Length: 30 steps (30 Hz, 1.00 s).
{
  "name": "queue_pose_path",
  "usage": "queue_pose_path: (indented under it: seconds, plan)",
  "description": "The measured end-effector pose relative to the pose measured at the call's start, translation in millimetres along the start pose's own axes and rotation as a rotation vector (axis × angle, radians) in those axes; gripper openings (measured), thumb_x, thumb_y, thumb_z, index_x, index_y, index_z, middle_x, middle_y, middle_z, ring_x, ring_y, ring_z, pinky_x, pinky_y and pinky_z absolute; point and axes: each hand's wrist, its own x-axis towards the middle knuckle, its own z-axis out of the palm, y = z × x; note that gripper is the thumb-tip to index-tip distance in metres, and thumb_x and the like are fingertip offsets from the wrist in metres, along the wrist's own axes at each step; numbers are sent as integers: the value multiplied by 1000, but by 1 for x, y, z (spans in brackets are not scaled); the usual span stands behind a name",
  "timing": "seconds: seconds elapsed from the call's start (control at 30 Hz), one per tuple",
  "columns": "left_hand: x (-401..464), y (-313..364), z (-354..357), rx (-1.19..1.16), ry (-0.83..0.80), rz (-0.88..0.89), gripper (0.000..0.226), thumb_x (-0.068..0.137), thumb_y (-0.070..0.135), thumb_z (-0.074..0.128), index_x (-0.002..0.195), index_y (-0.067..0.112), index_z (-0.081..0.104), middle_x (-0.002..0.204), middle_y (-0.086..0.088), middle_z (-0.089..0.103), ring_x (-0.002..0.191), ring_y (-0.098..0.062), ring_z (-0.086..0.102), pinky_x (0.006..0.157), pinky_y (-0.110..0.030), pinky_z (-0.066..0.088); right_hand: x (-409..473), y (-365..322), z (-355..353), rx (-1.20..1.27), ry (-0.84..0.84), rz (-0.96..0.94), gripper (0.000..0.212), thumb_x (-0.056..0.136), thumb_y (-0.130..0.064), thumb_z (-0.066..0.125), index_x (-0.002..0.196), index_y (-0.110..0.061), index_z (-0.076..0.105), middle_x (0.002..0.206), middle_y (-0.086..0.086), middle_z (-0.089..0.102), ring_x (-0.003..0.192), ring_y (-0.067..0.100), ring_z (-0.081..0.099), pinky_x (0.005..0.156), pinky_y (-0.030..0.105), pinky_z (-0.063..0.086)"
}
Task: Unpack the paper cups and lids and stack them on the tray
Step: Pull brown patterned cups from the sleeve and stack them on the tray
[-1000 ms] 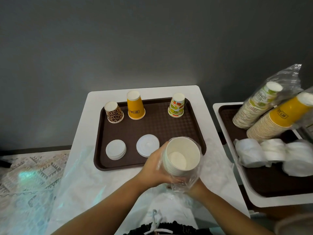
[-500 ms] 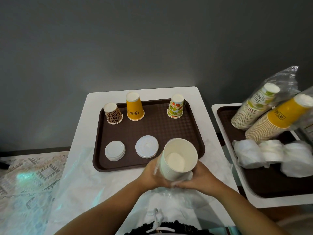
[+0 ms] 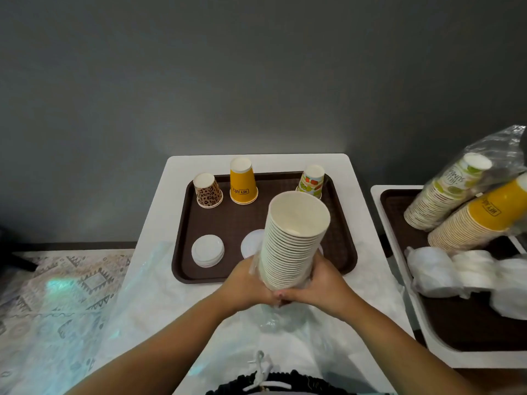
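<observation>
Against the view a second ago, I see far more of the white cup stack [image 3: 293,240]: the clear plastic sleeve [image 3: 273,319] that wrapped it up to the mouth is now bunched low around its base and below my hands, so a long run of nested rims stands bare. I read that as the unwrapping being nearly done for this stack; what remains is to pull the base free and set it on the brown tray [image 3: 182,252].

My left hand [image 3: 245,283] and right hand [image 3: 319,286] both curl round the bottom of the stack, fingers meeting at the front and pinching plastic with it. The stack rises from that grip, tilted away from me, mouth open to the camera, and it hangs over the tray's near right part, hiding part of a white lid [image 3: 251,246]. Three upturned printed cups [image 3: 243,182] stand along the tray's far edge
</observation>
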Motion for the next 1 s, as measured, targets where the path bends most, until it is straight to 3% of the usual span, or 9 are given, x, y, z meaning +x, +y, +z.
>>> queue_pose_path:
  seconds: [0.07,0.2,0.27,0.37,0.5,0.6,0.7,0.9,1.0]
  plan:
    - [-10,0,-15,-27,16,2,68,32,31,74,97,33,55,95,9,68,92,-7,64,79,-26,56,5,-12,9,48,-30,-25,90,60,-16,89,127,-34,32,112,-30,47,101,-26,46,85,0,40]
    - [-27,-12,-47,-11,29,-28,78,43,18,88,112,25,53,98,11,68,95,-1,63,75,-17,53,18,-35,27,81,-96,-91,89,64,-22,86,121,-54,24,123,-31,45,111,-17,47,89,5,41]
    - [-37,-23,-57,-17,48,-51,79,49,8,92,111,34,49,103,14,65,99,2,61,79,-16,52,25,-45,35,99,-114,-128,87,67,-19,84,121,-52,25,123,-31,44,110,-19,47,87,6,43]
    - [-49,-35,-67,-25,70,-83,81,42,24,92,108,37,47,111,10,62,104,-5,60,86,-22,53,32,-60,46,91,-142,-190,88,67,-20,85,129,-46,27,127,-28,45,118,-12,46,89,6,42]
    - [-56,-48,-77,15,112,-102,80,56,7,90,109,41,40,111,12,58,105,-6,57,81,-17,51,42,-77,56,57,-165,-270,90,68,-23,83,135,-43,27,138,-20,42,126,-5,41,97,13,41]
    - [-54,-58,-83,46,128,-133,78,55,10,91,110,38,44,108,9,61,103,-12,59,81,-19,53,49,-87,58,-15,-142,-312,85,70,-30,82,137,-41,30,141,-13,43,127,3,42,102,20,39]
    - [-54,-59,-89,65,112,-141,80,57,12,90,118,33,44,108,10,60,106,-13,58,80,-17,52,56,-97,59,-167,-168,-345,79,72,-34,80,138,-33,38,137,-13,41,124,2,40,99,15,32]
    - [-61,-16,-114,-114,45,76,119,53,15,89,146,31,17,142,14,39,128,3,41,98,-14,40,64,-108,63,-330,-229,-359,78,74,-34,78,140,-29,38,134,-12,35,122,1,36,96,11,27]
    - [-56,8,-117,-147,135,158,115,47,25,86,144,29,25,136,14,47,125,-1,46,98,-16,41,68,-116,66,-369,-257,-353,78,74,-36,78,141,-28,39,134,-7,37,121,3,36,97,14,29]
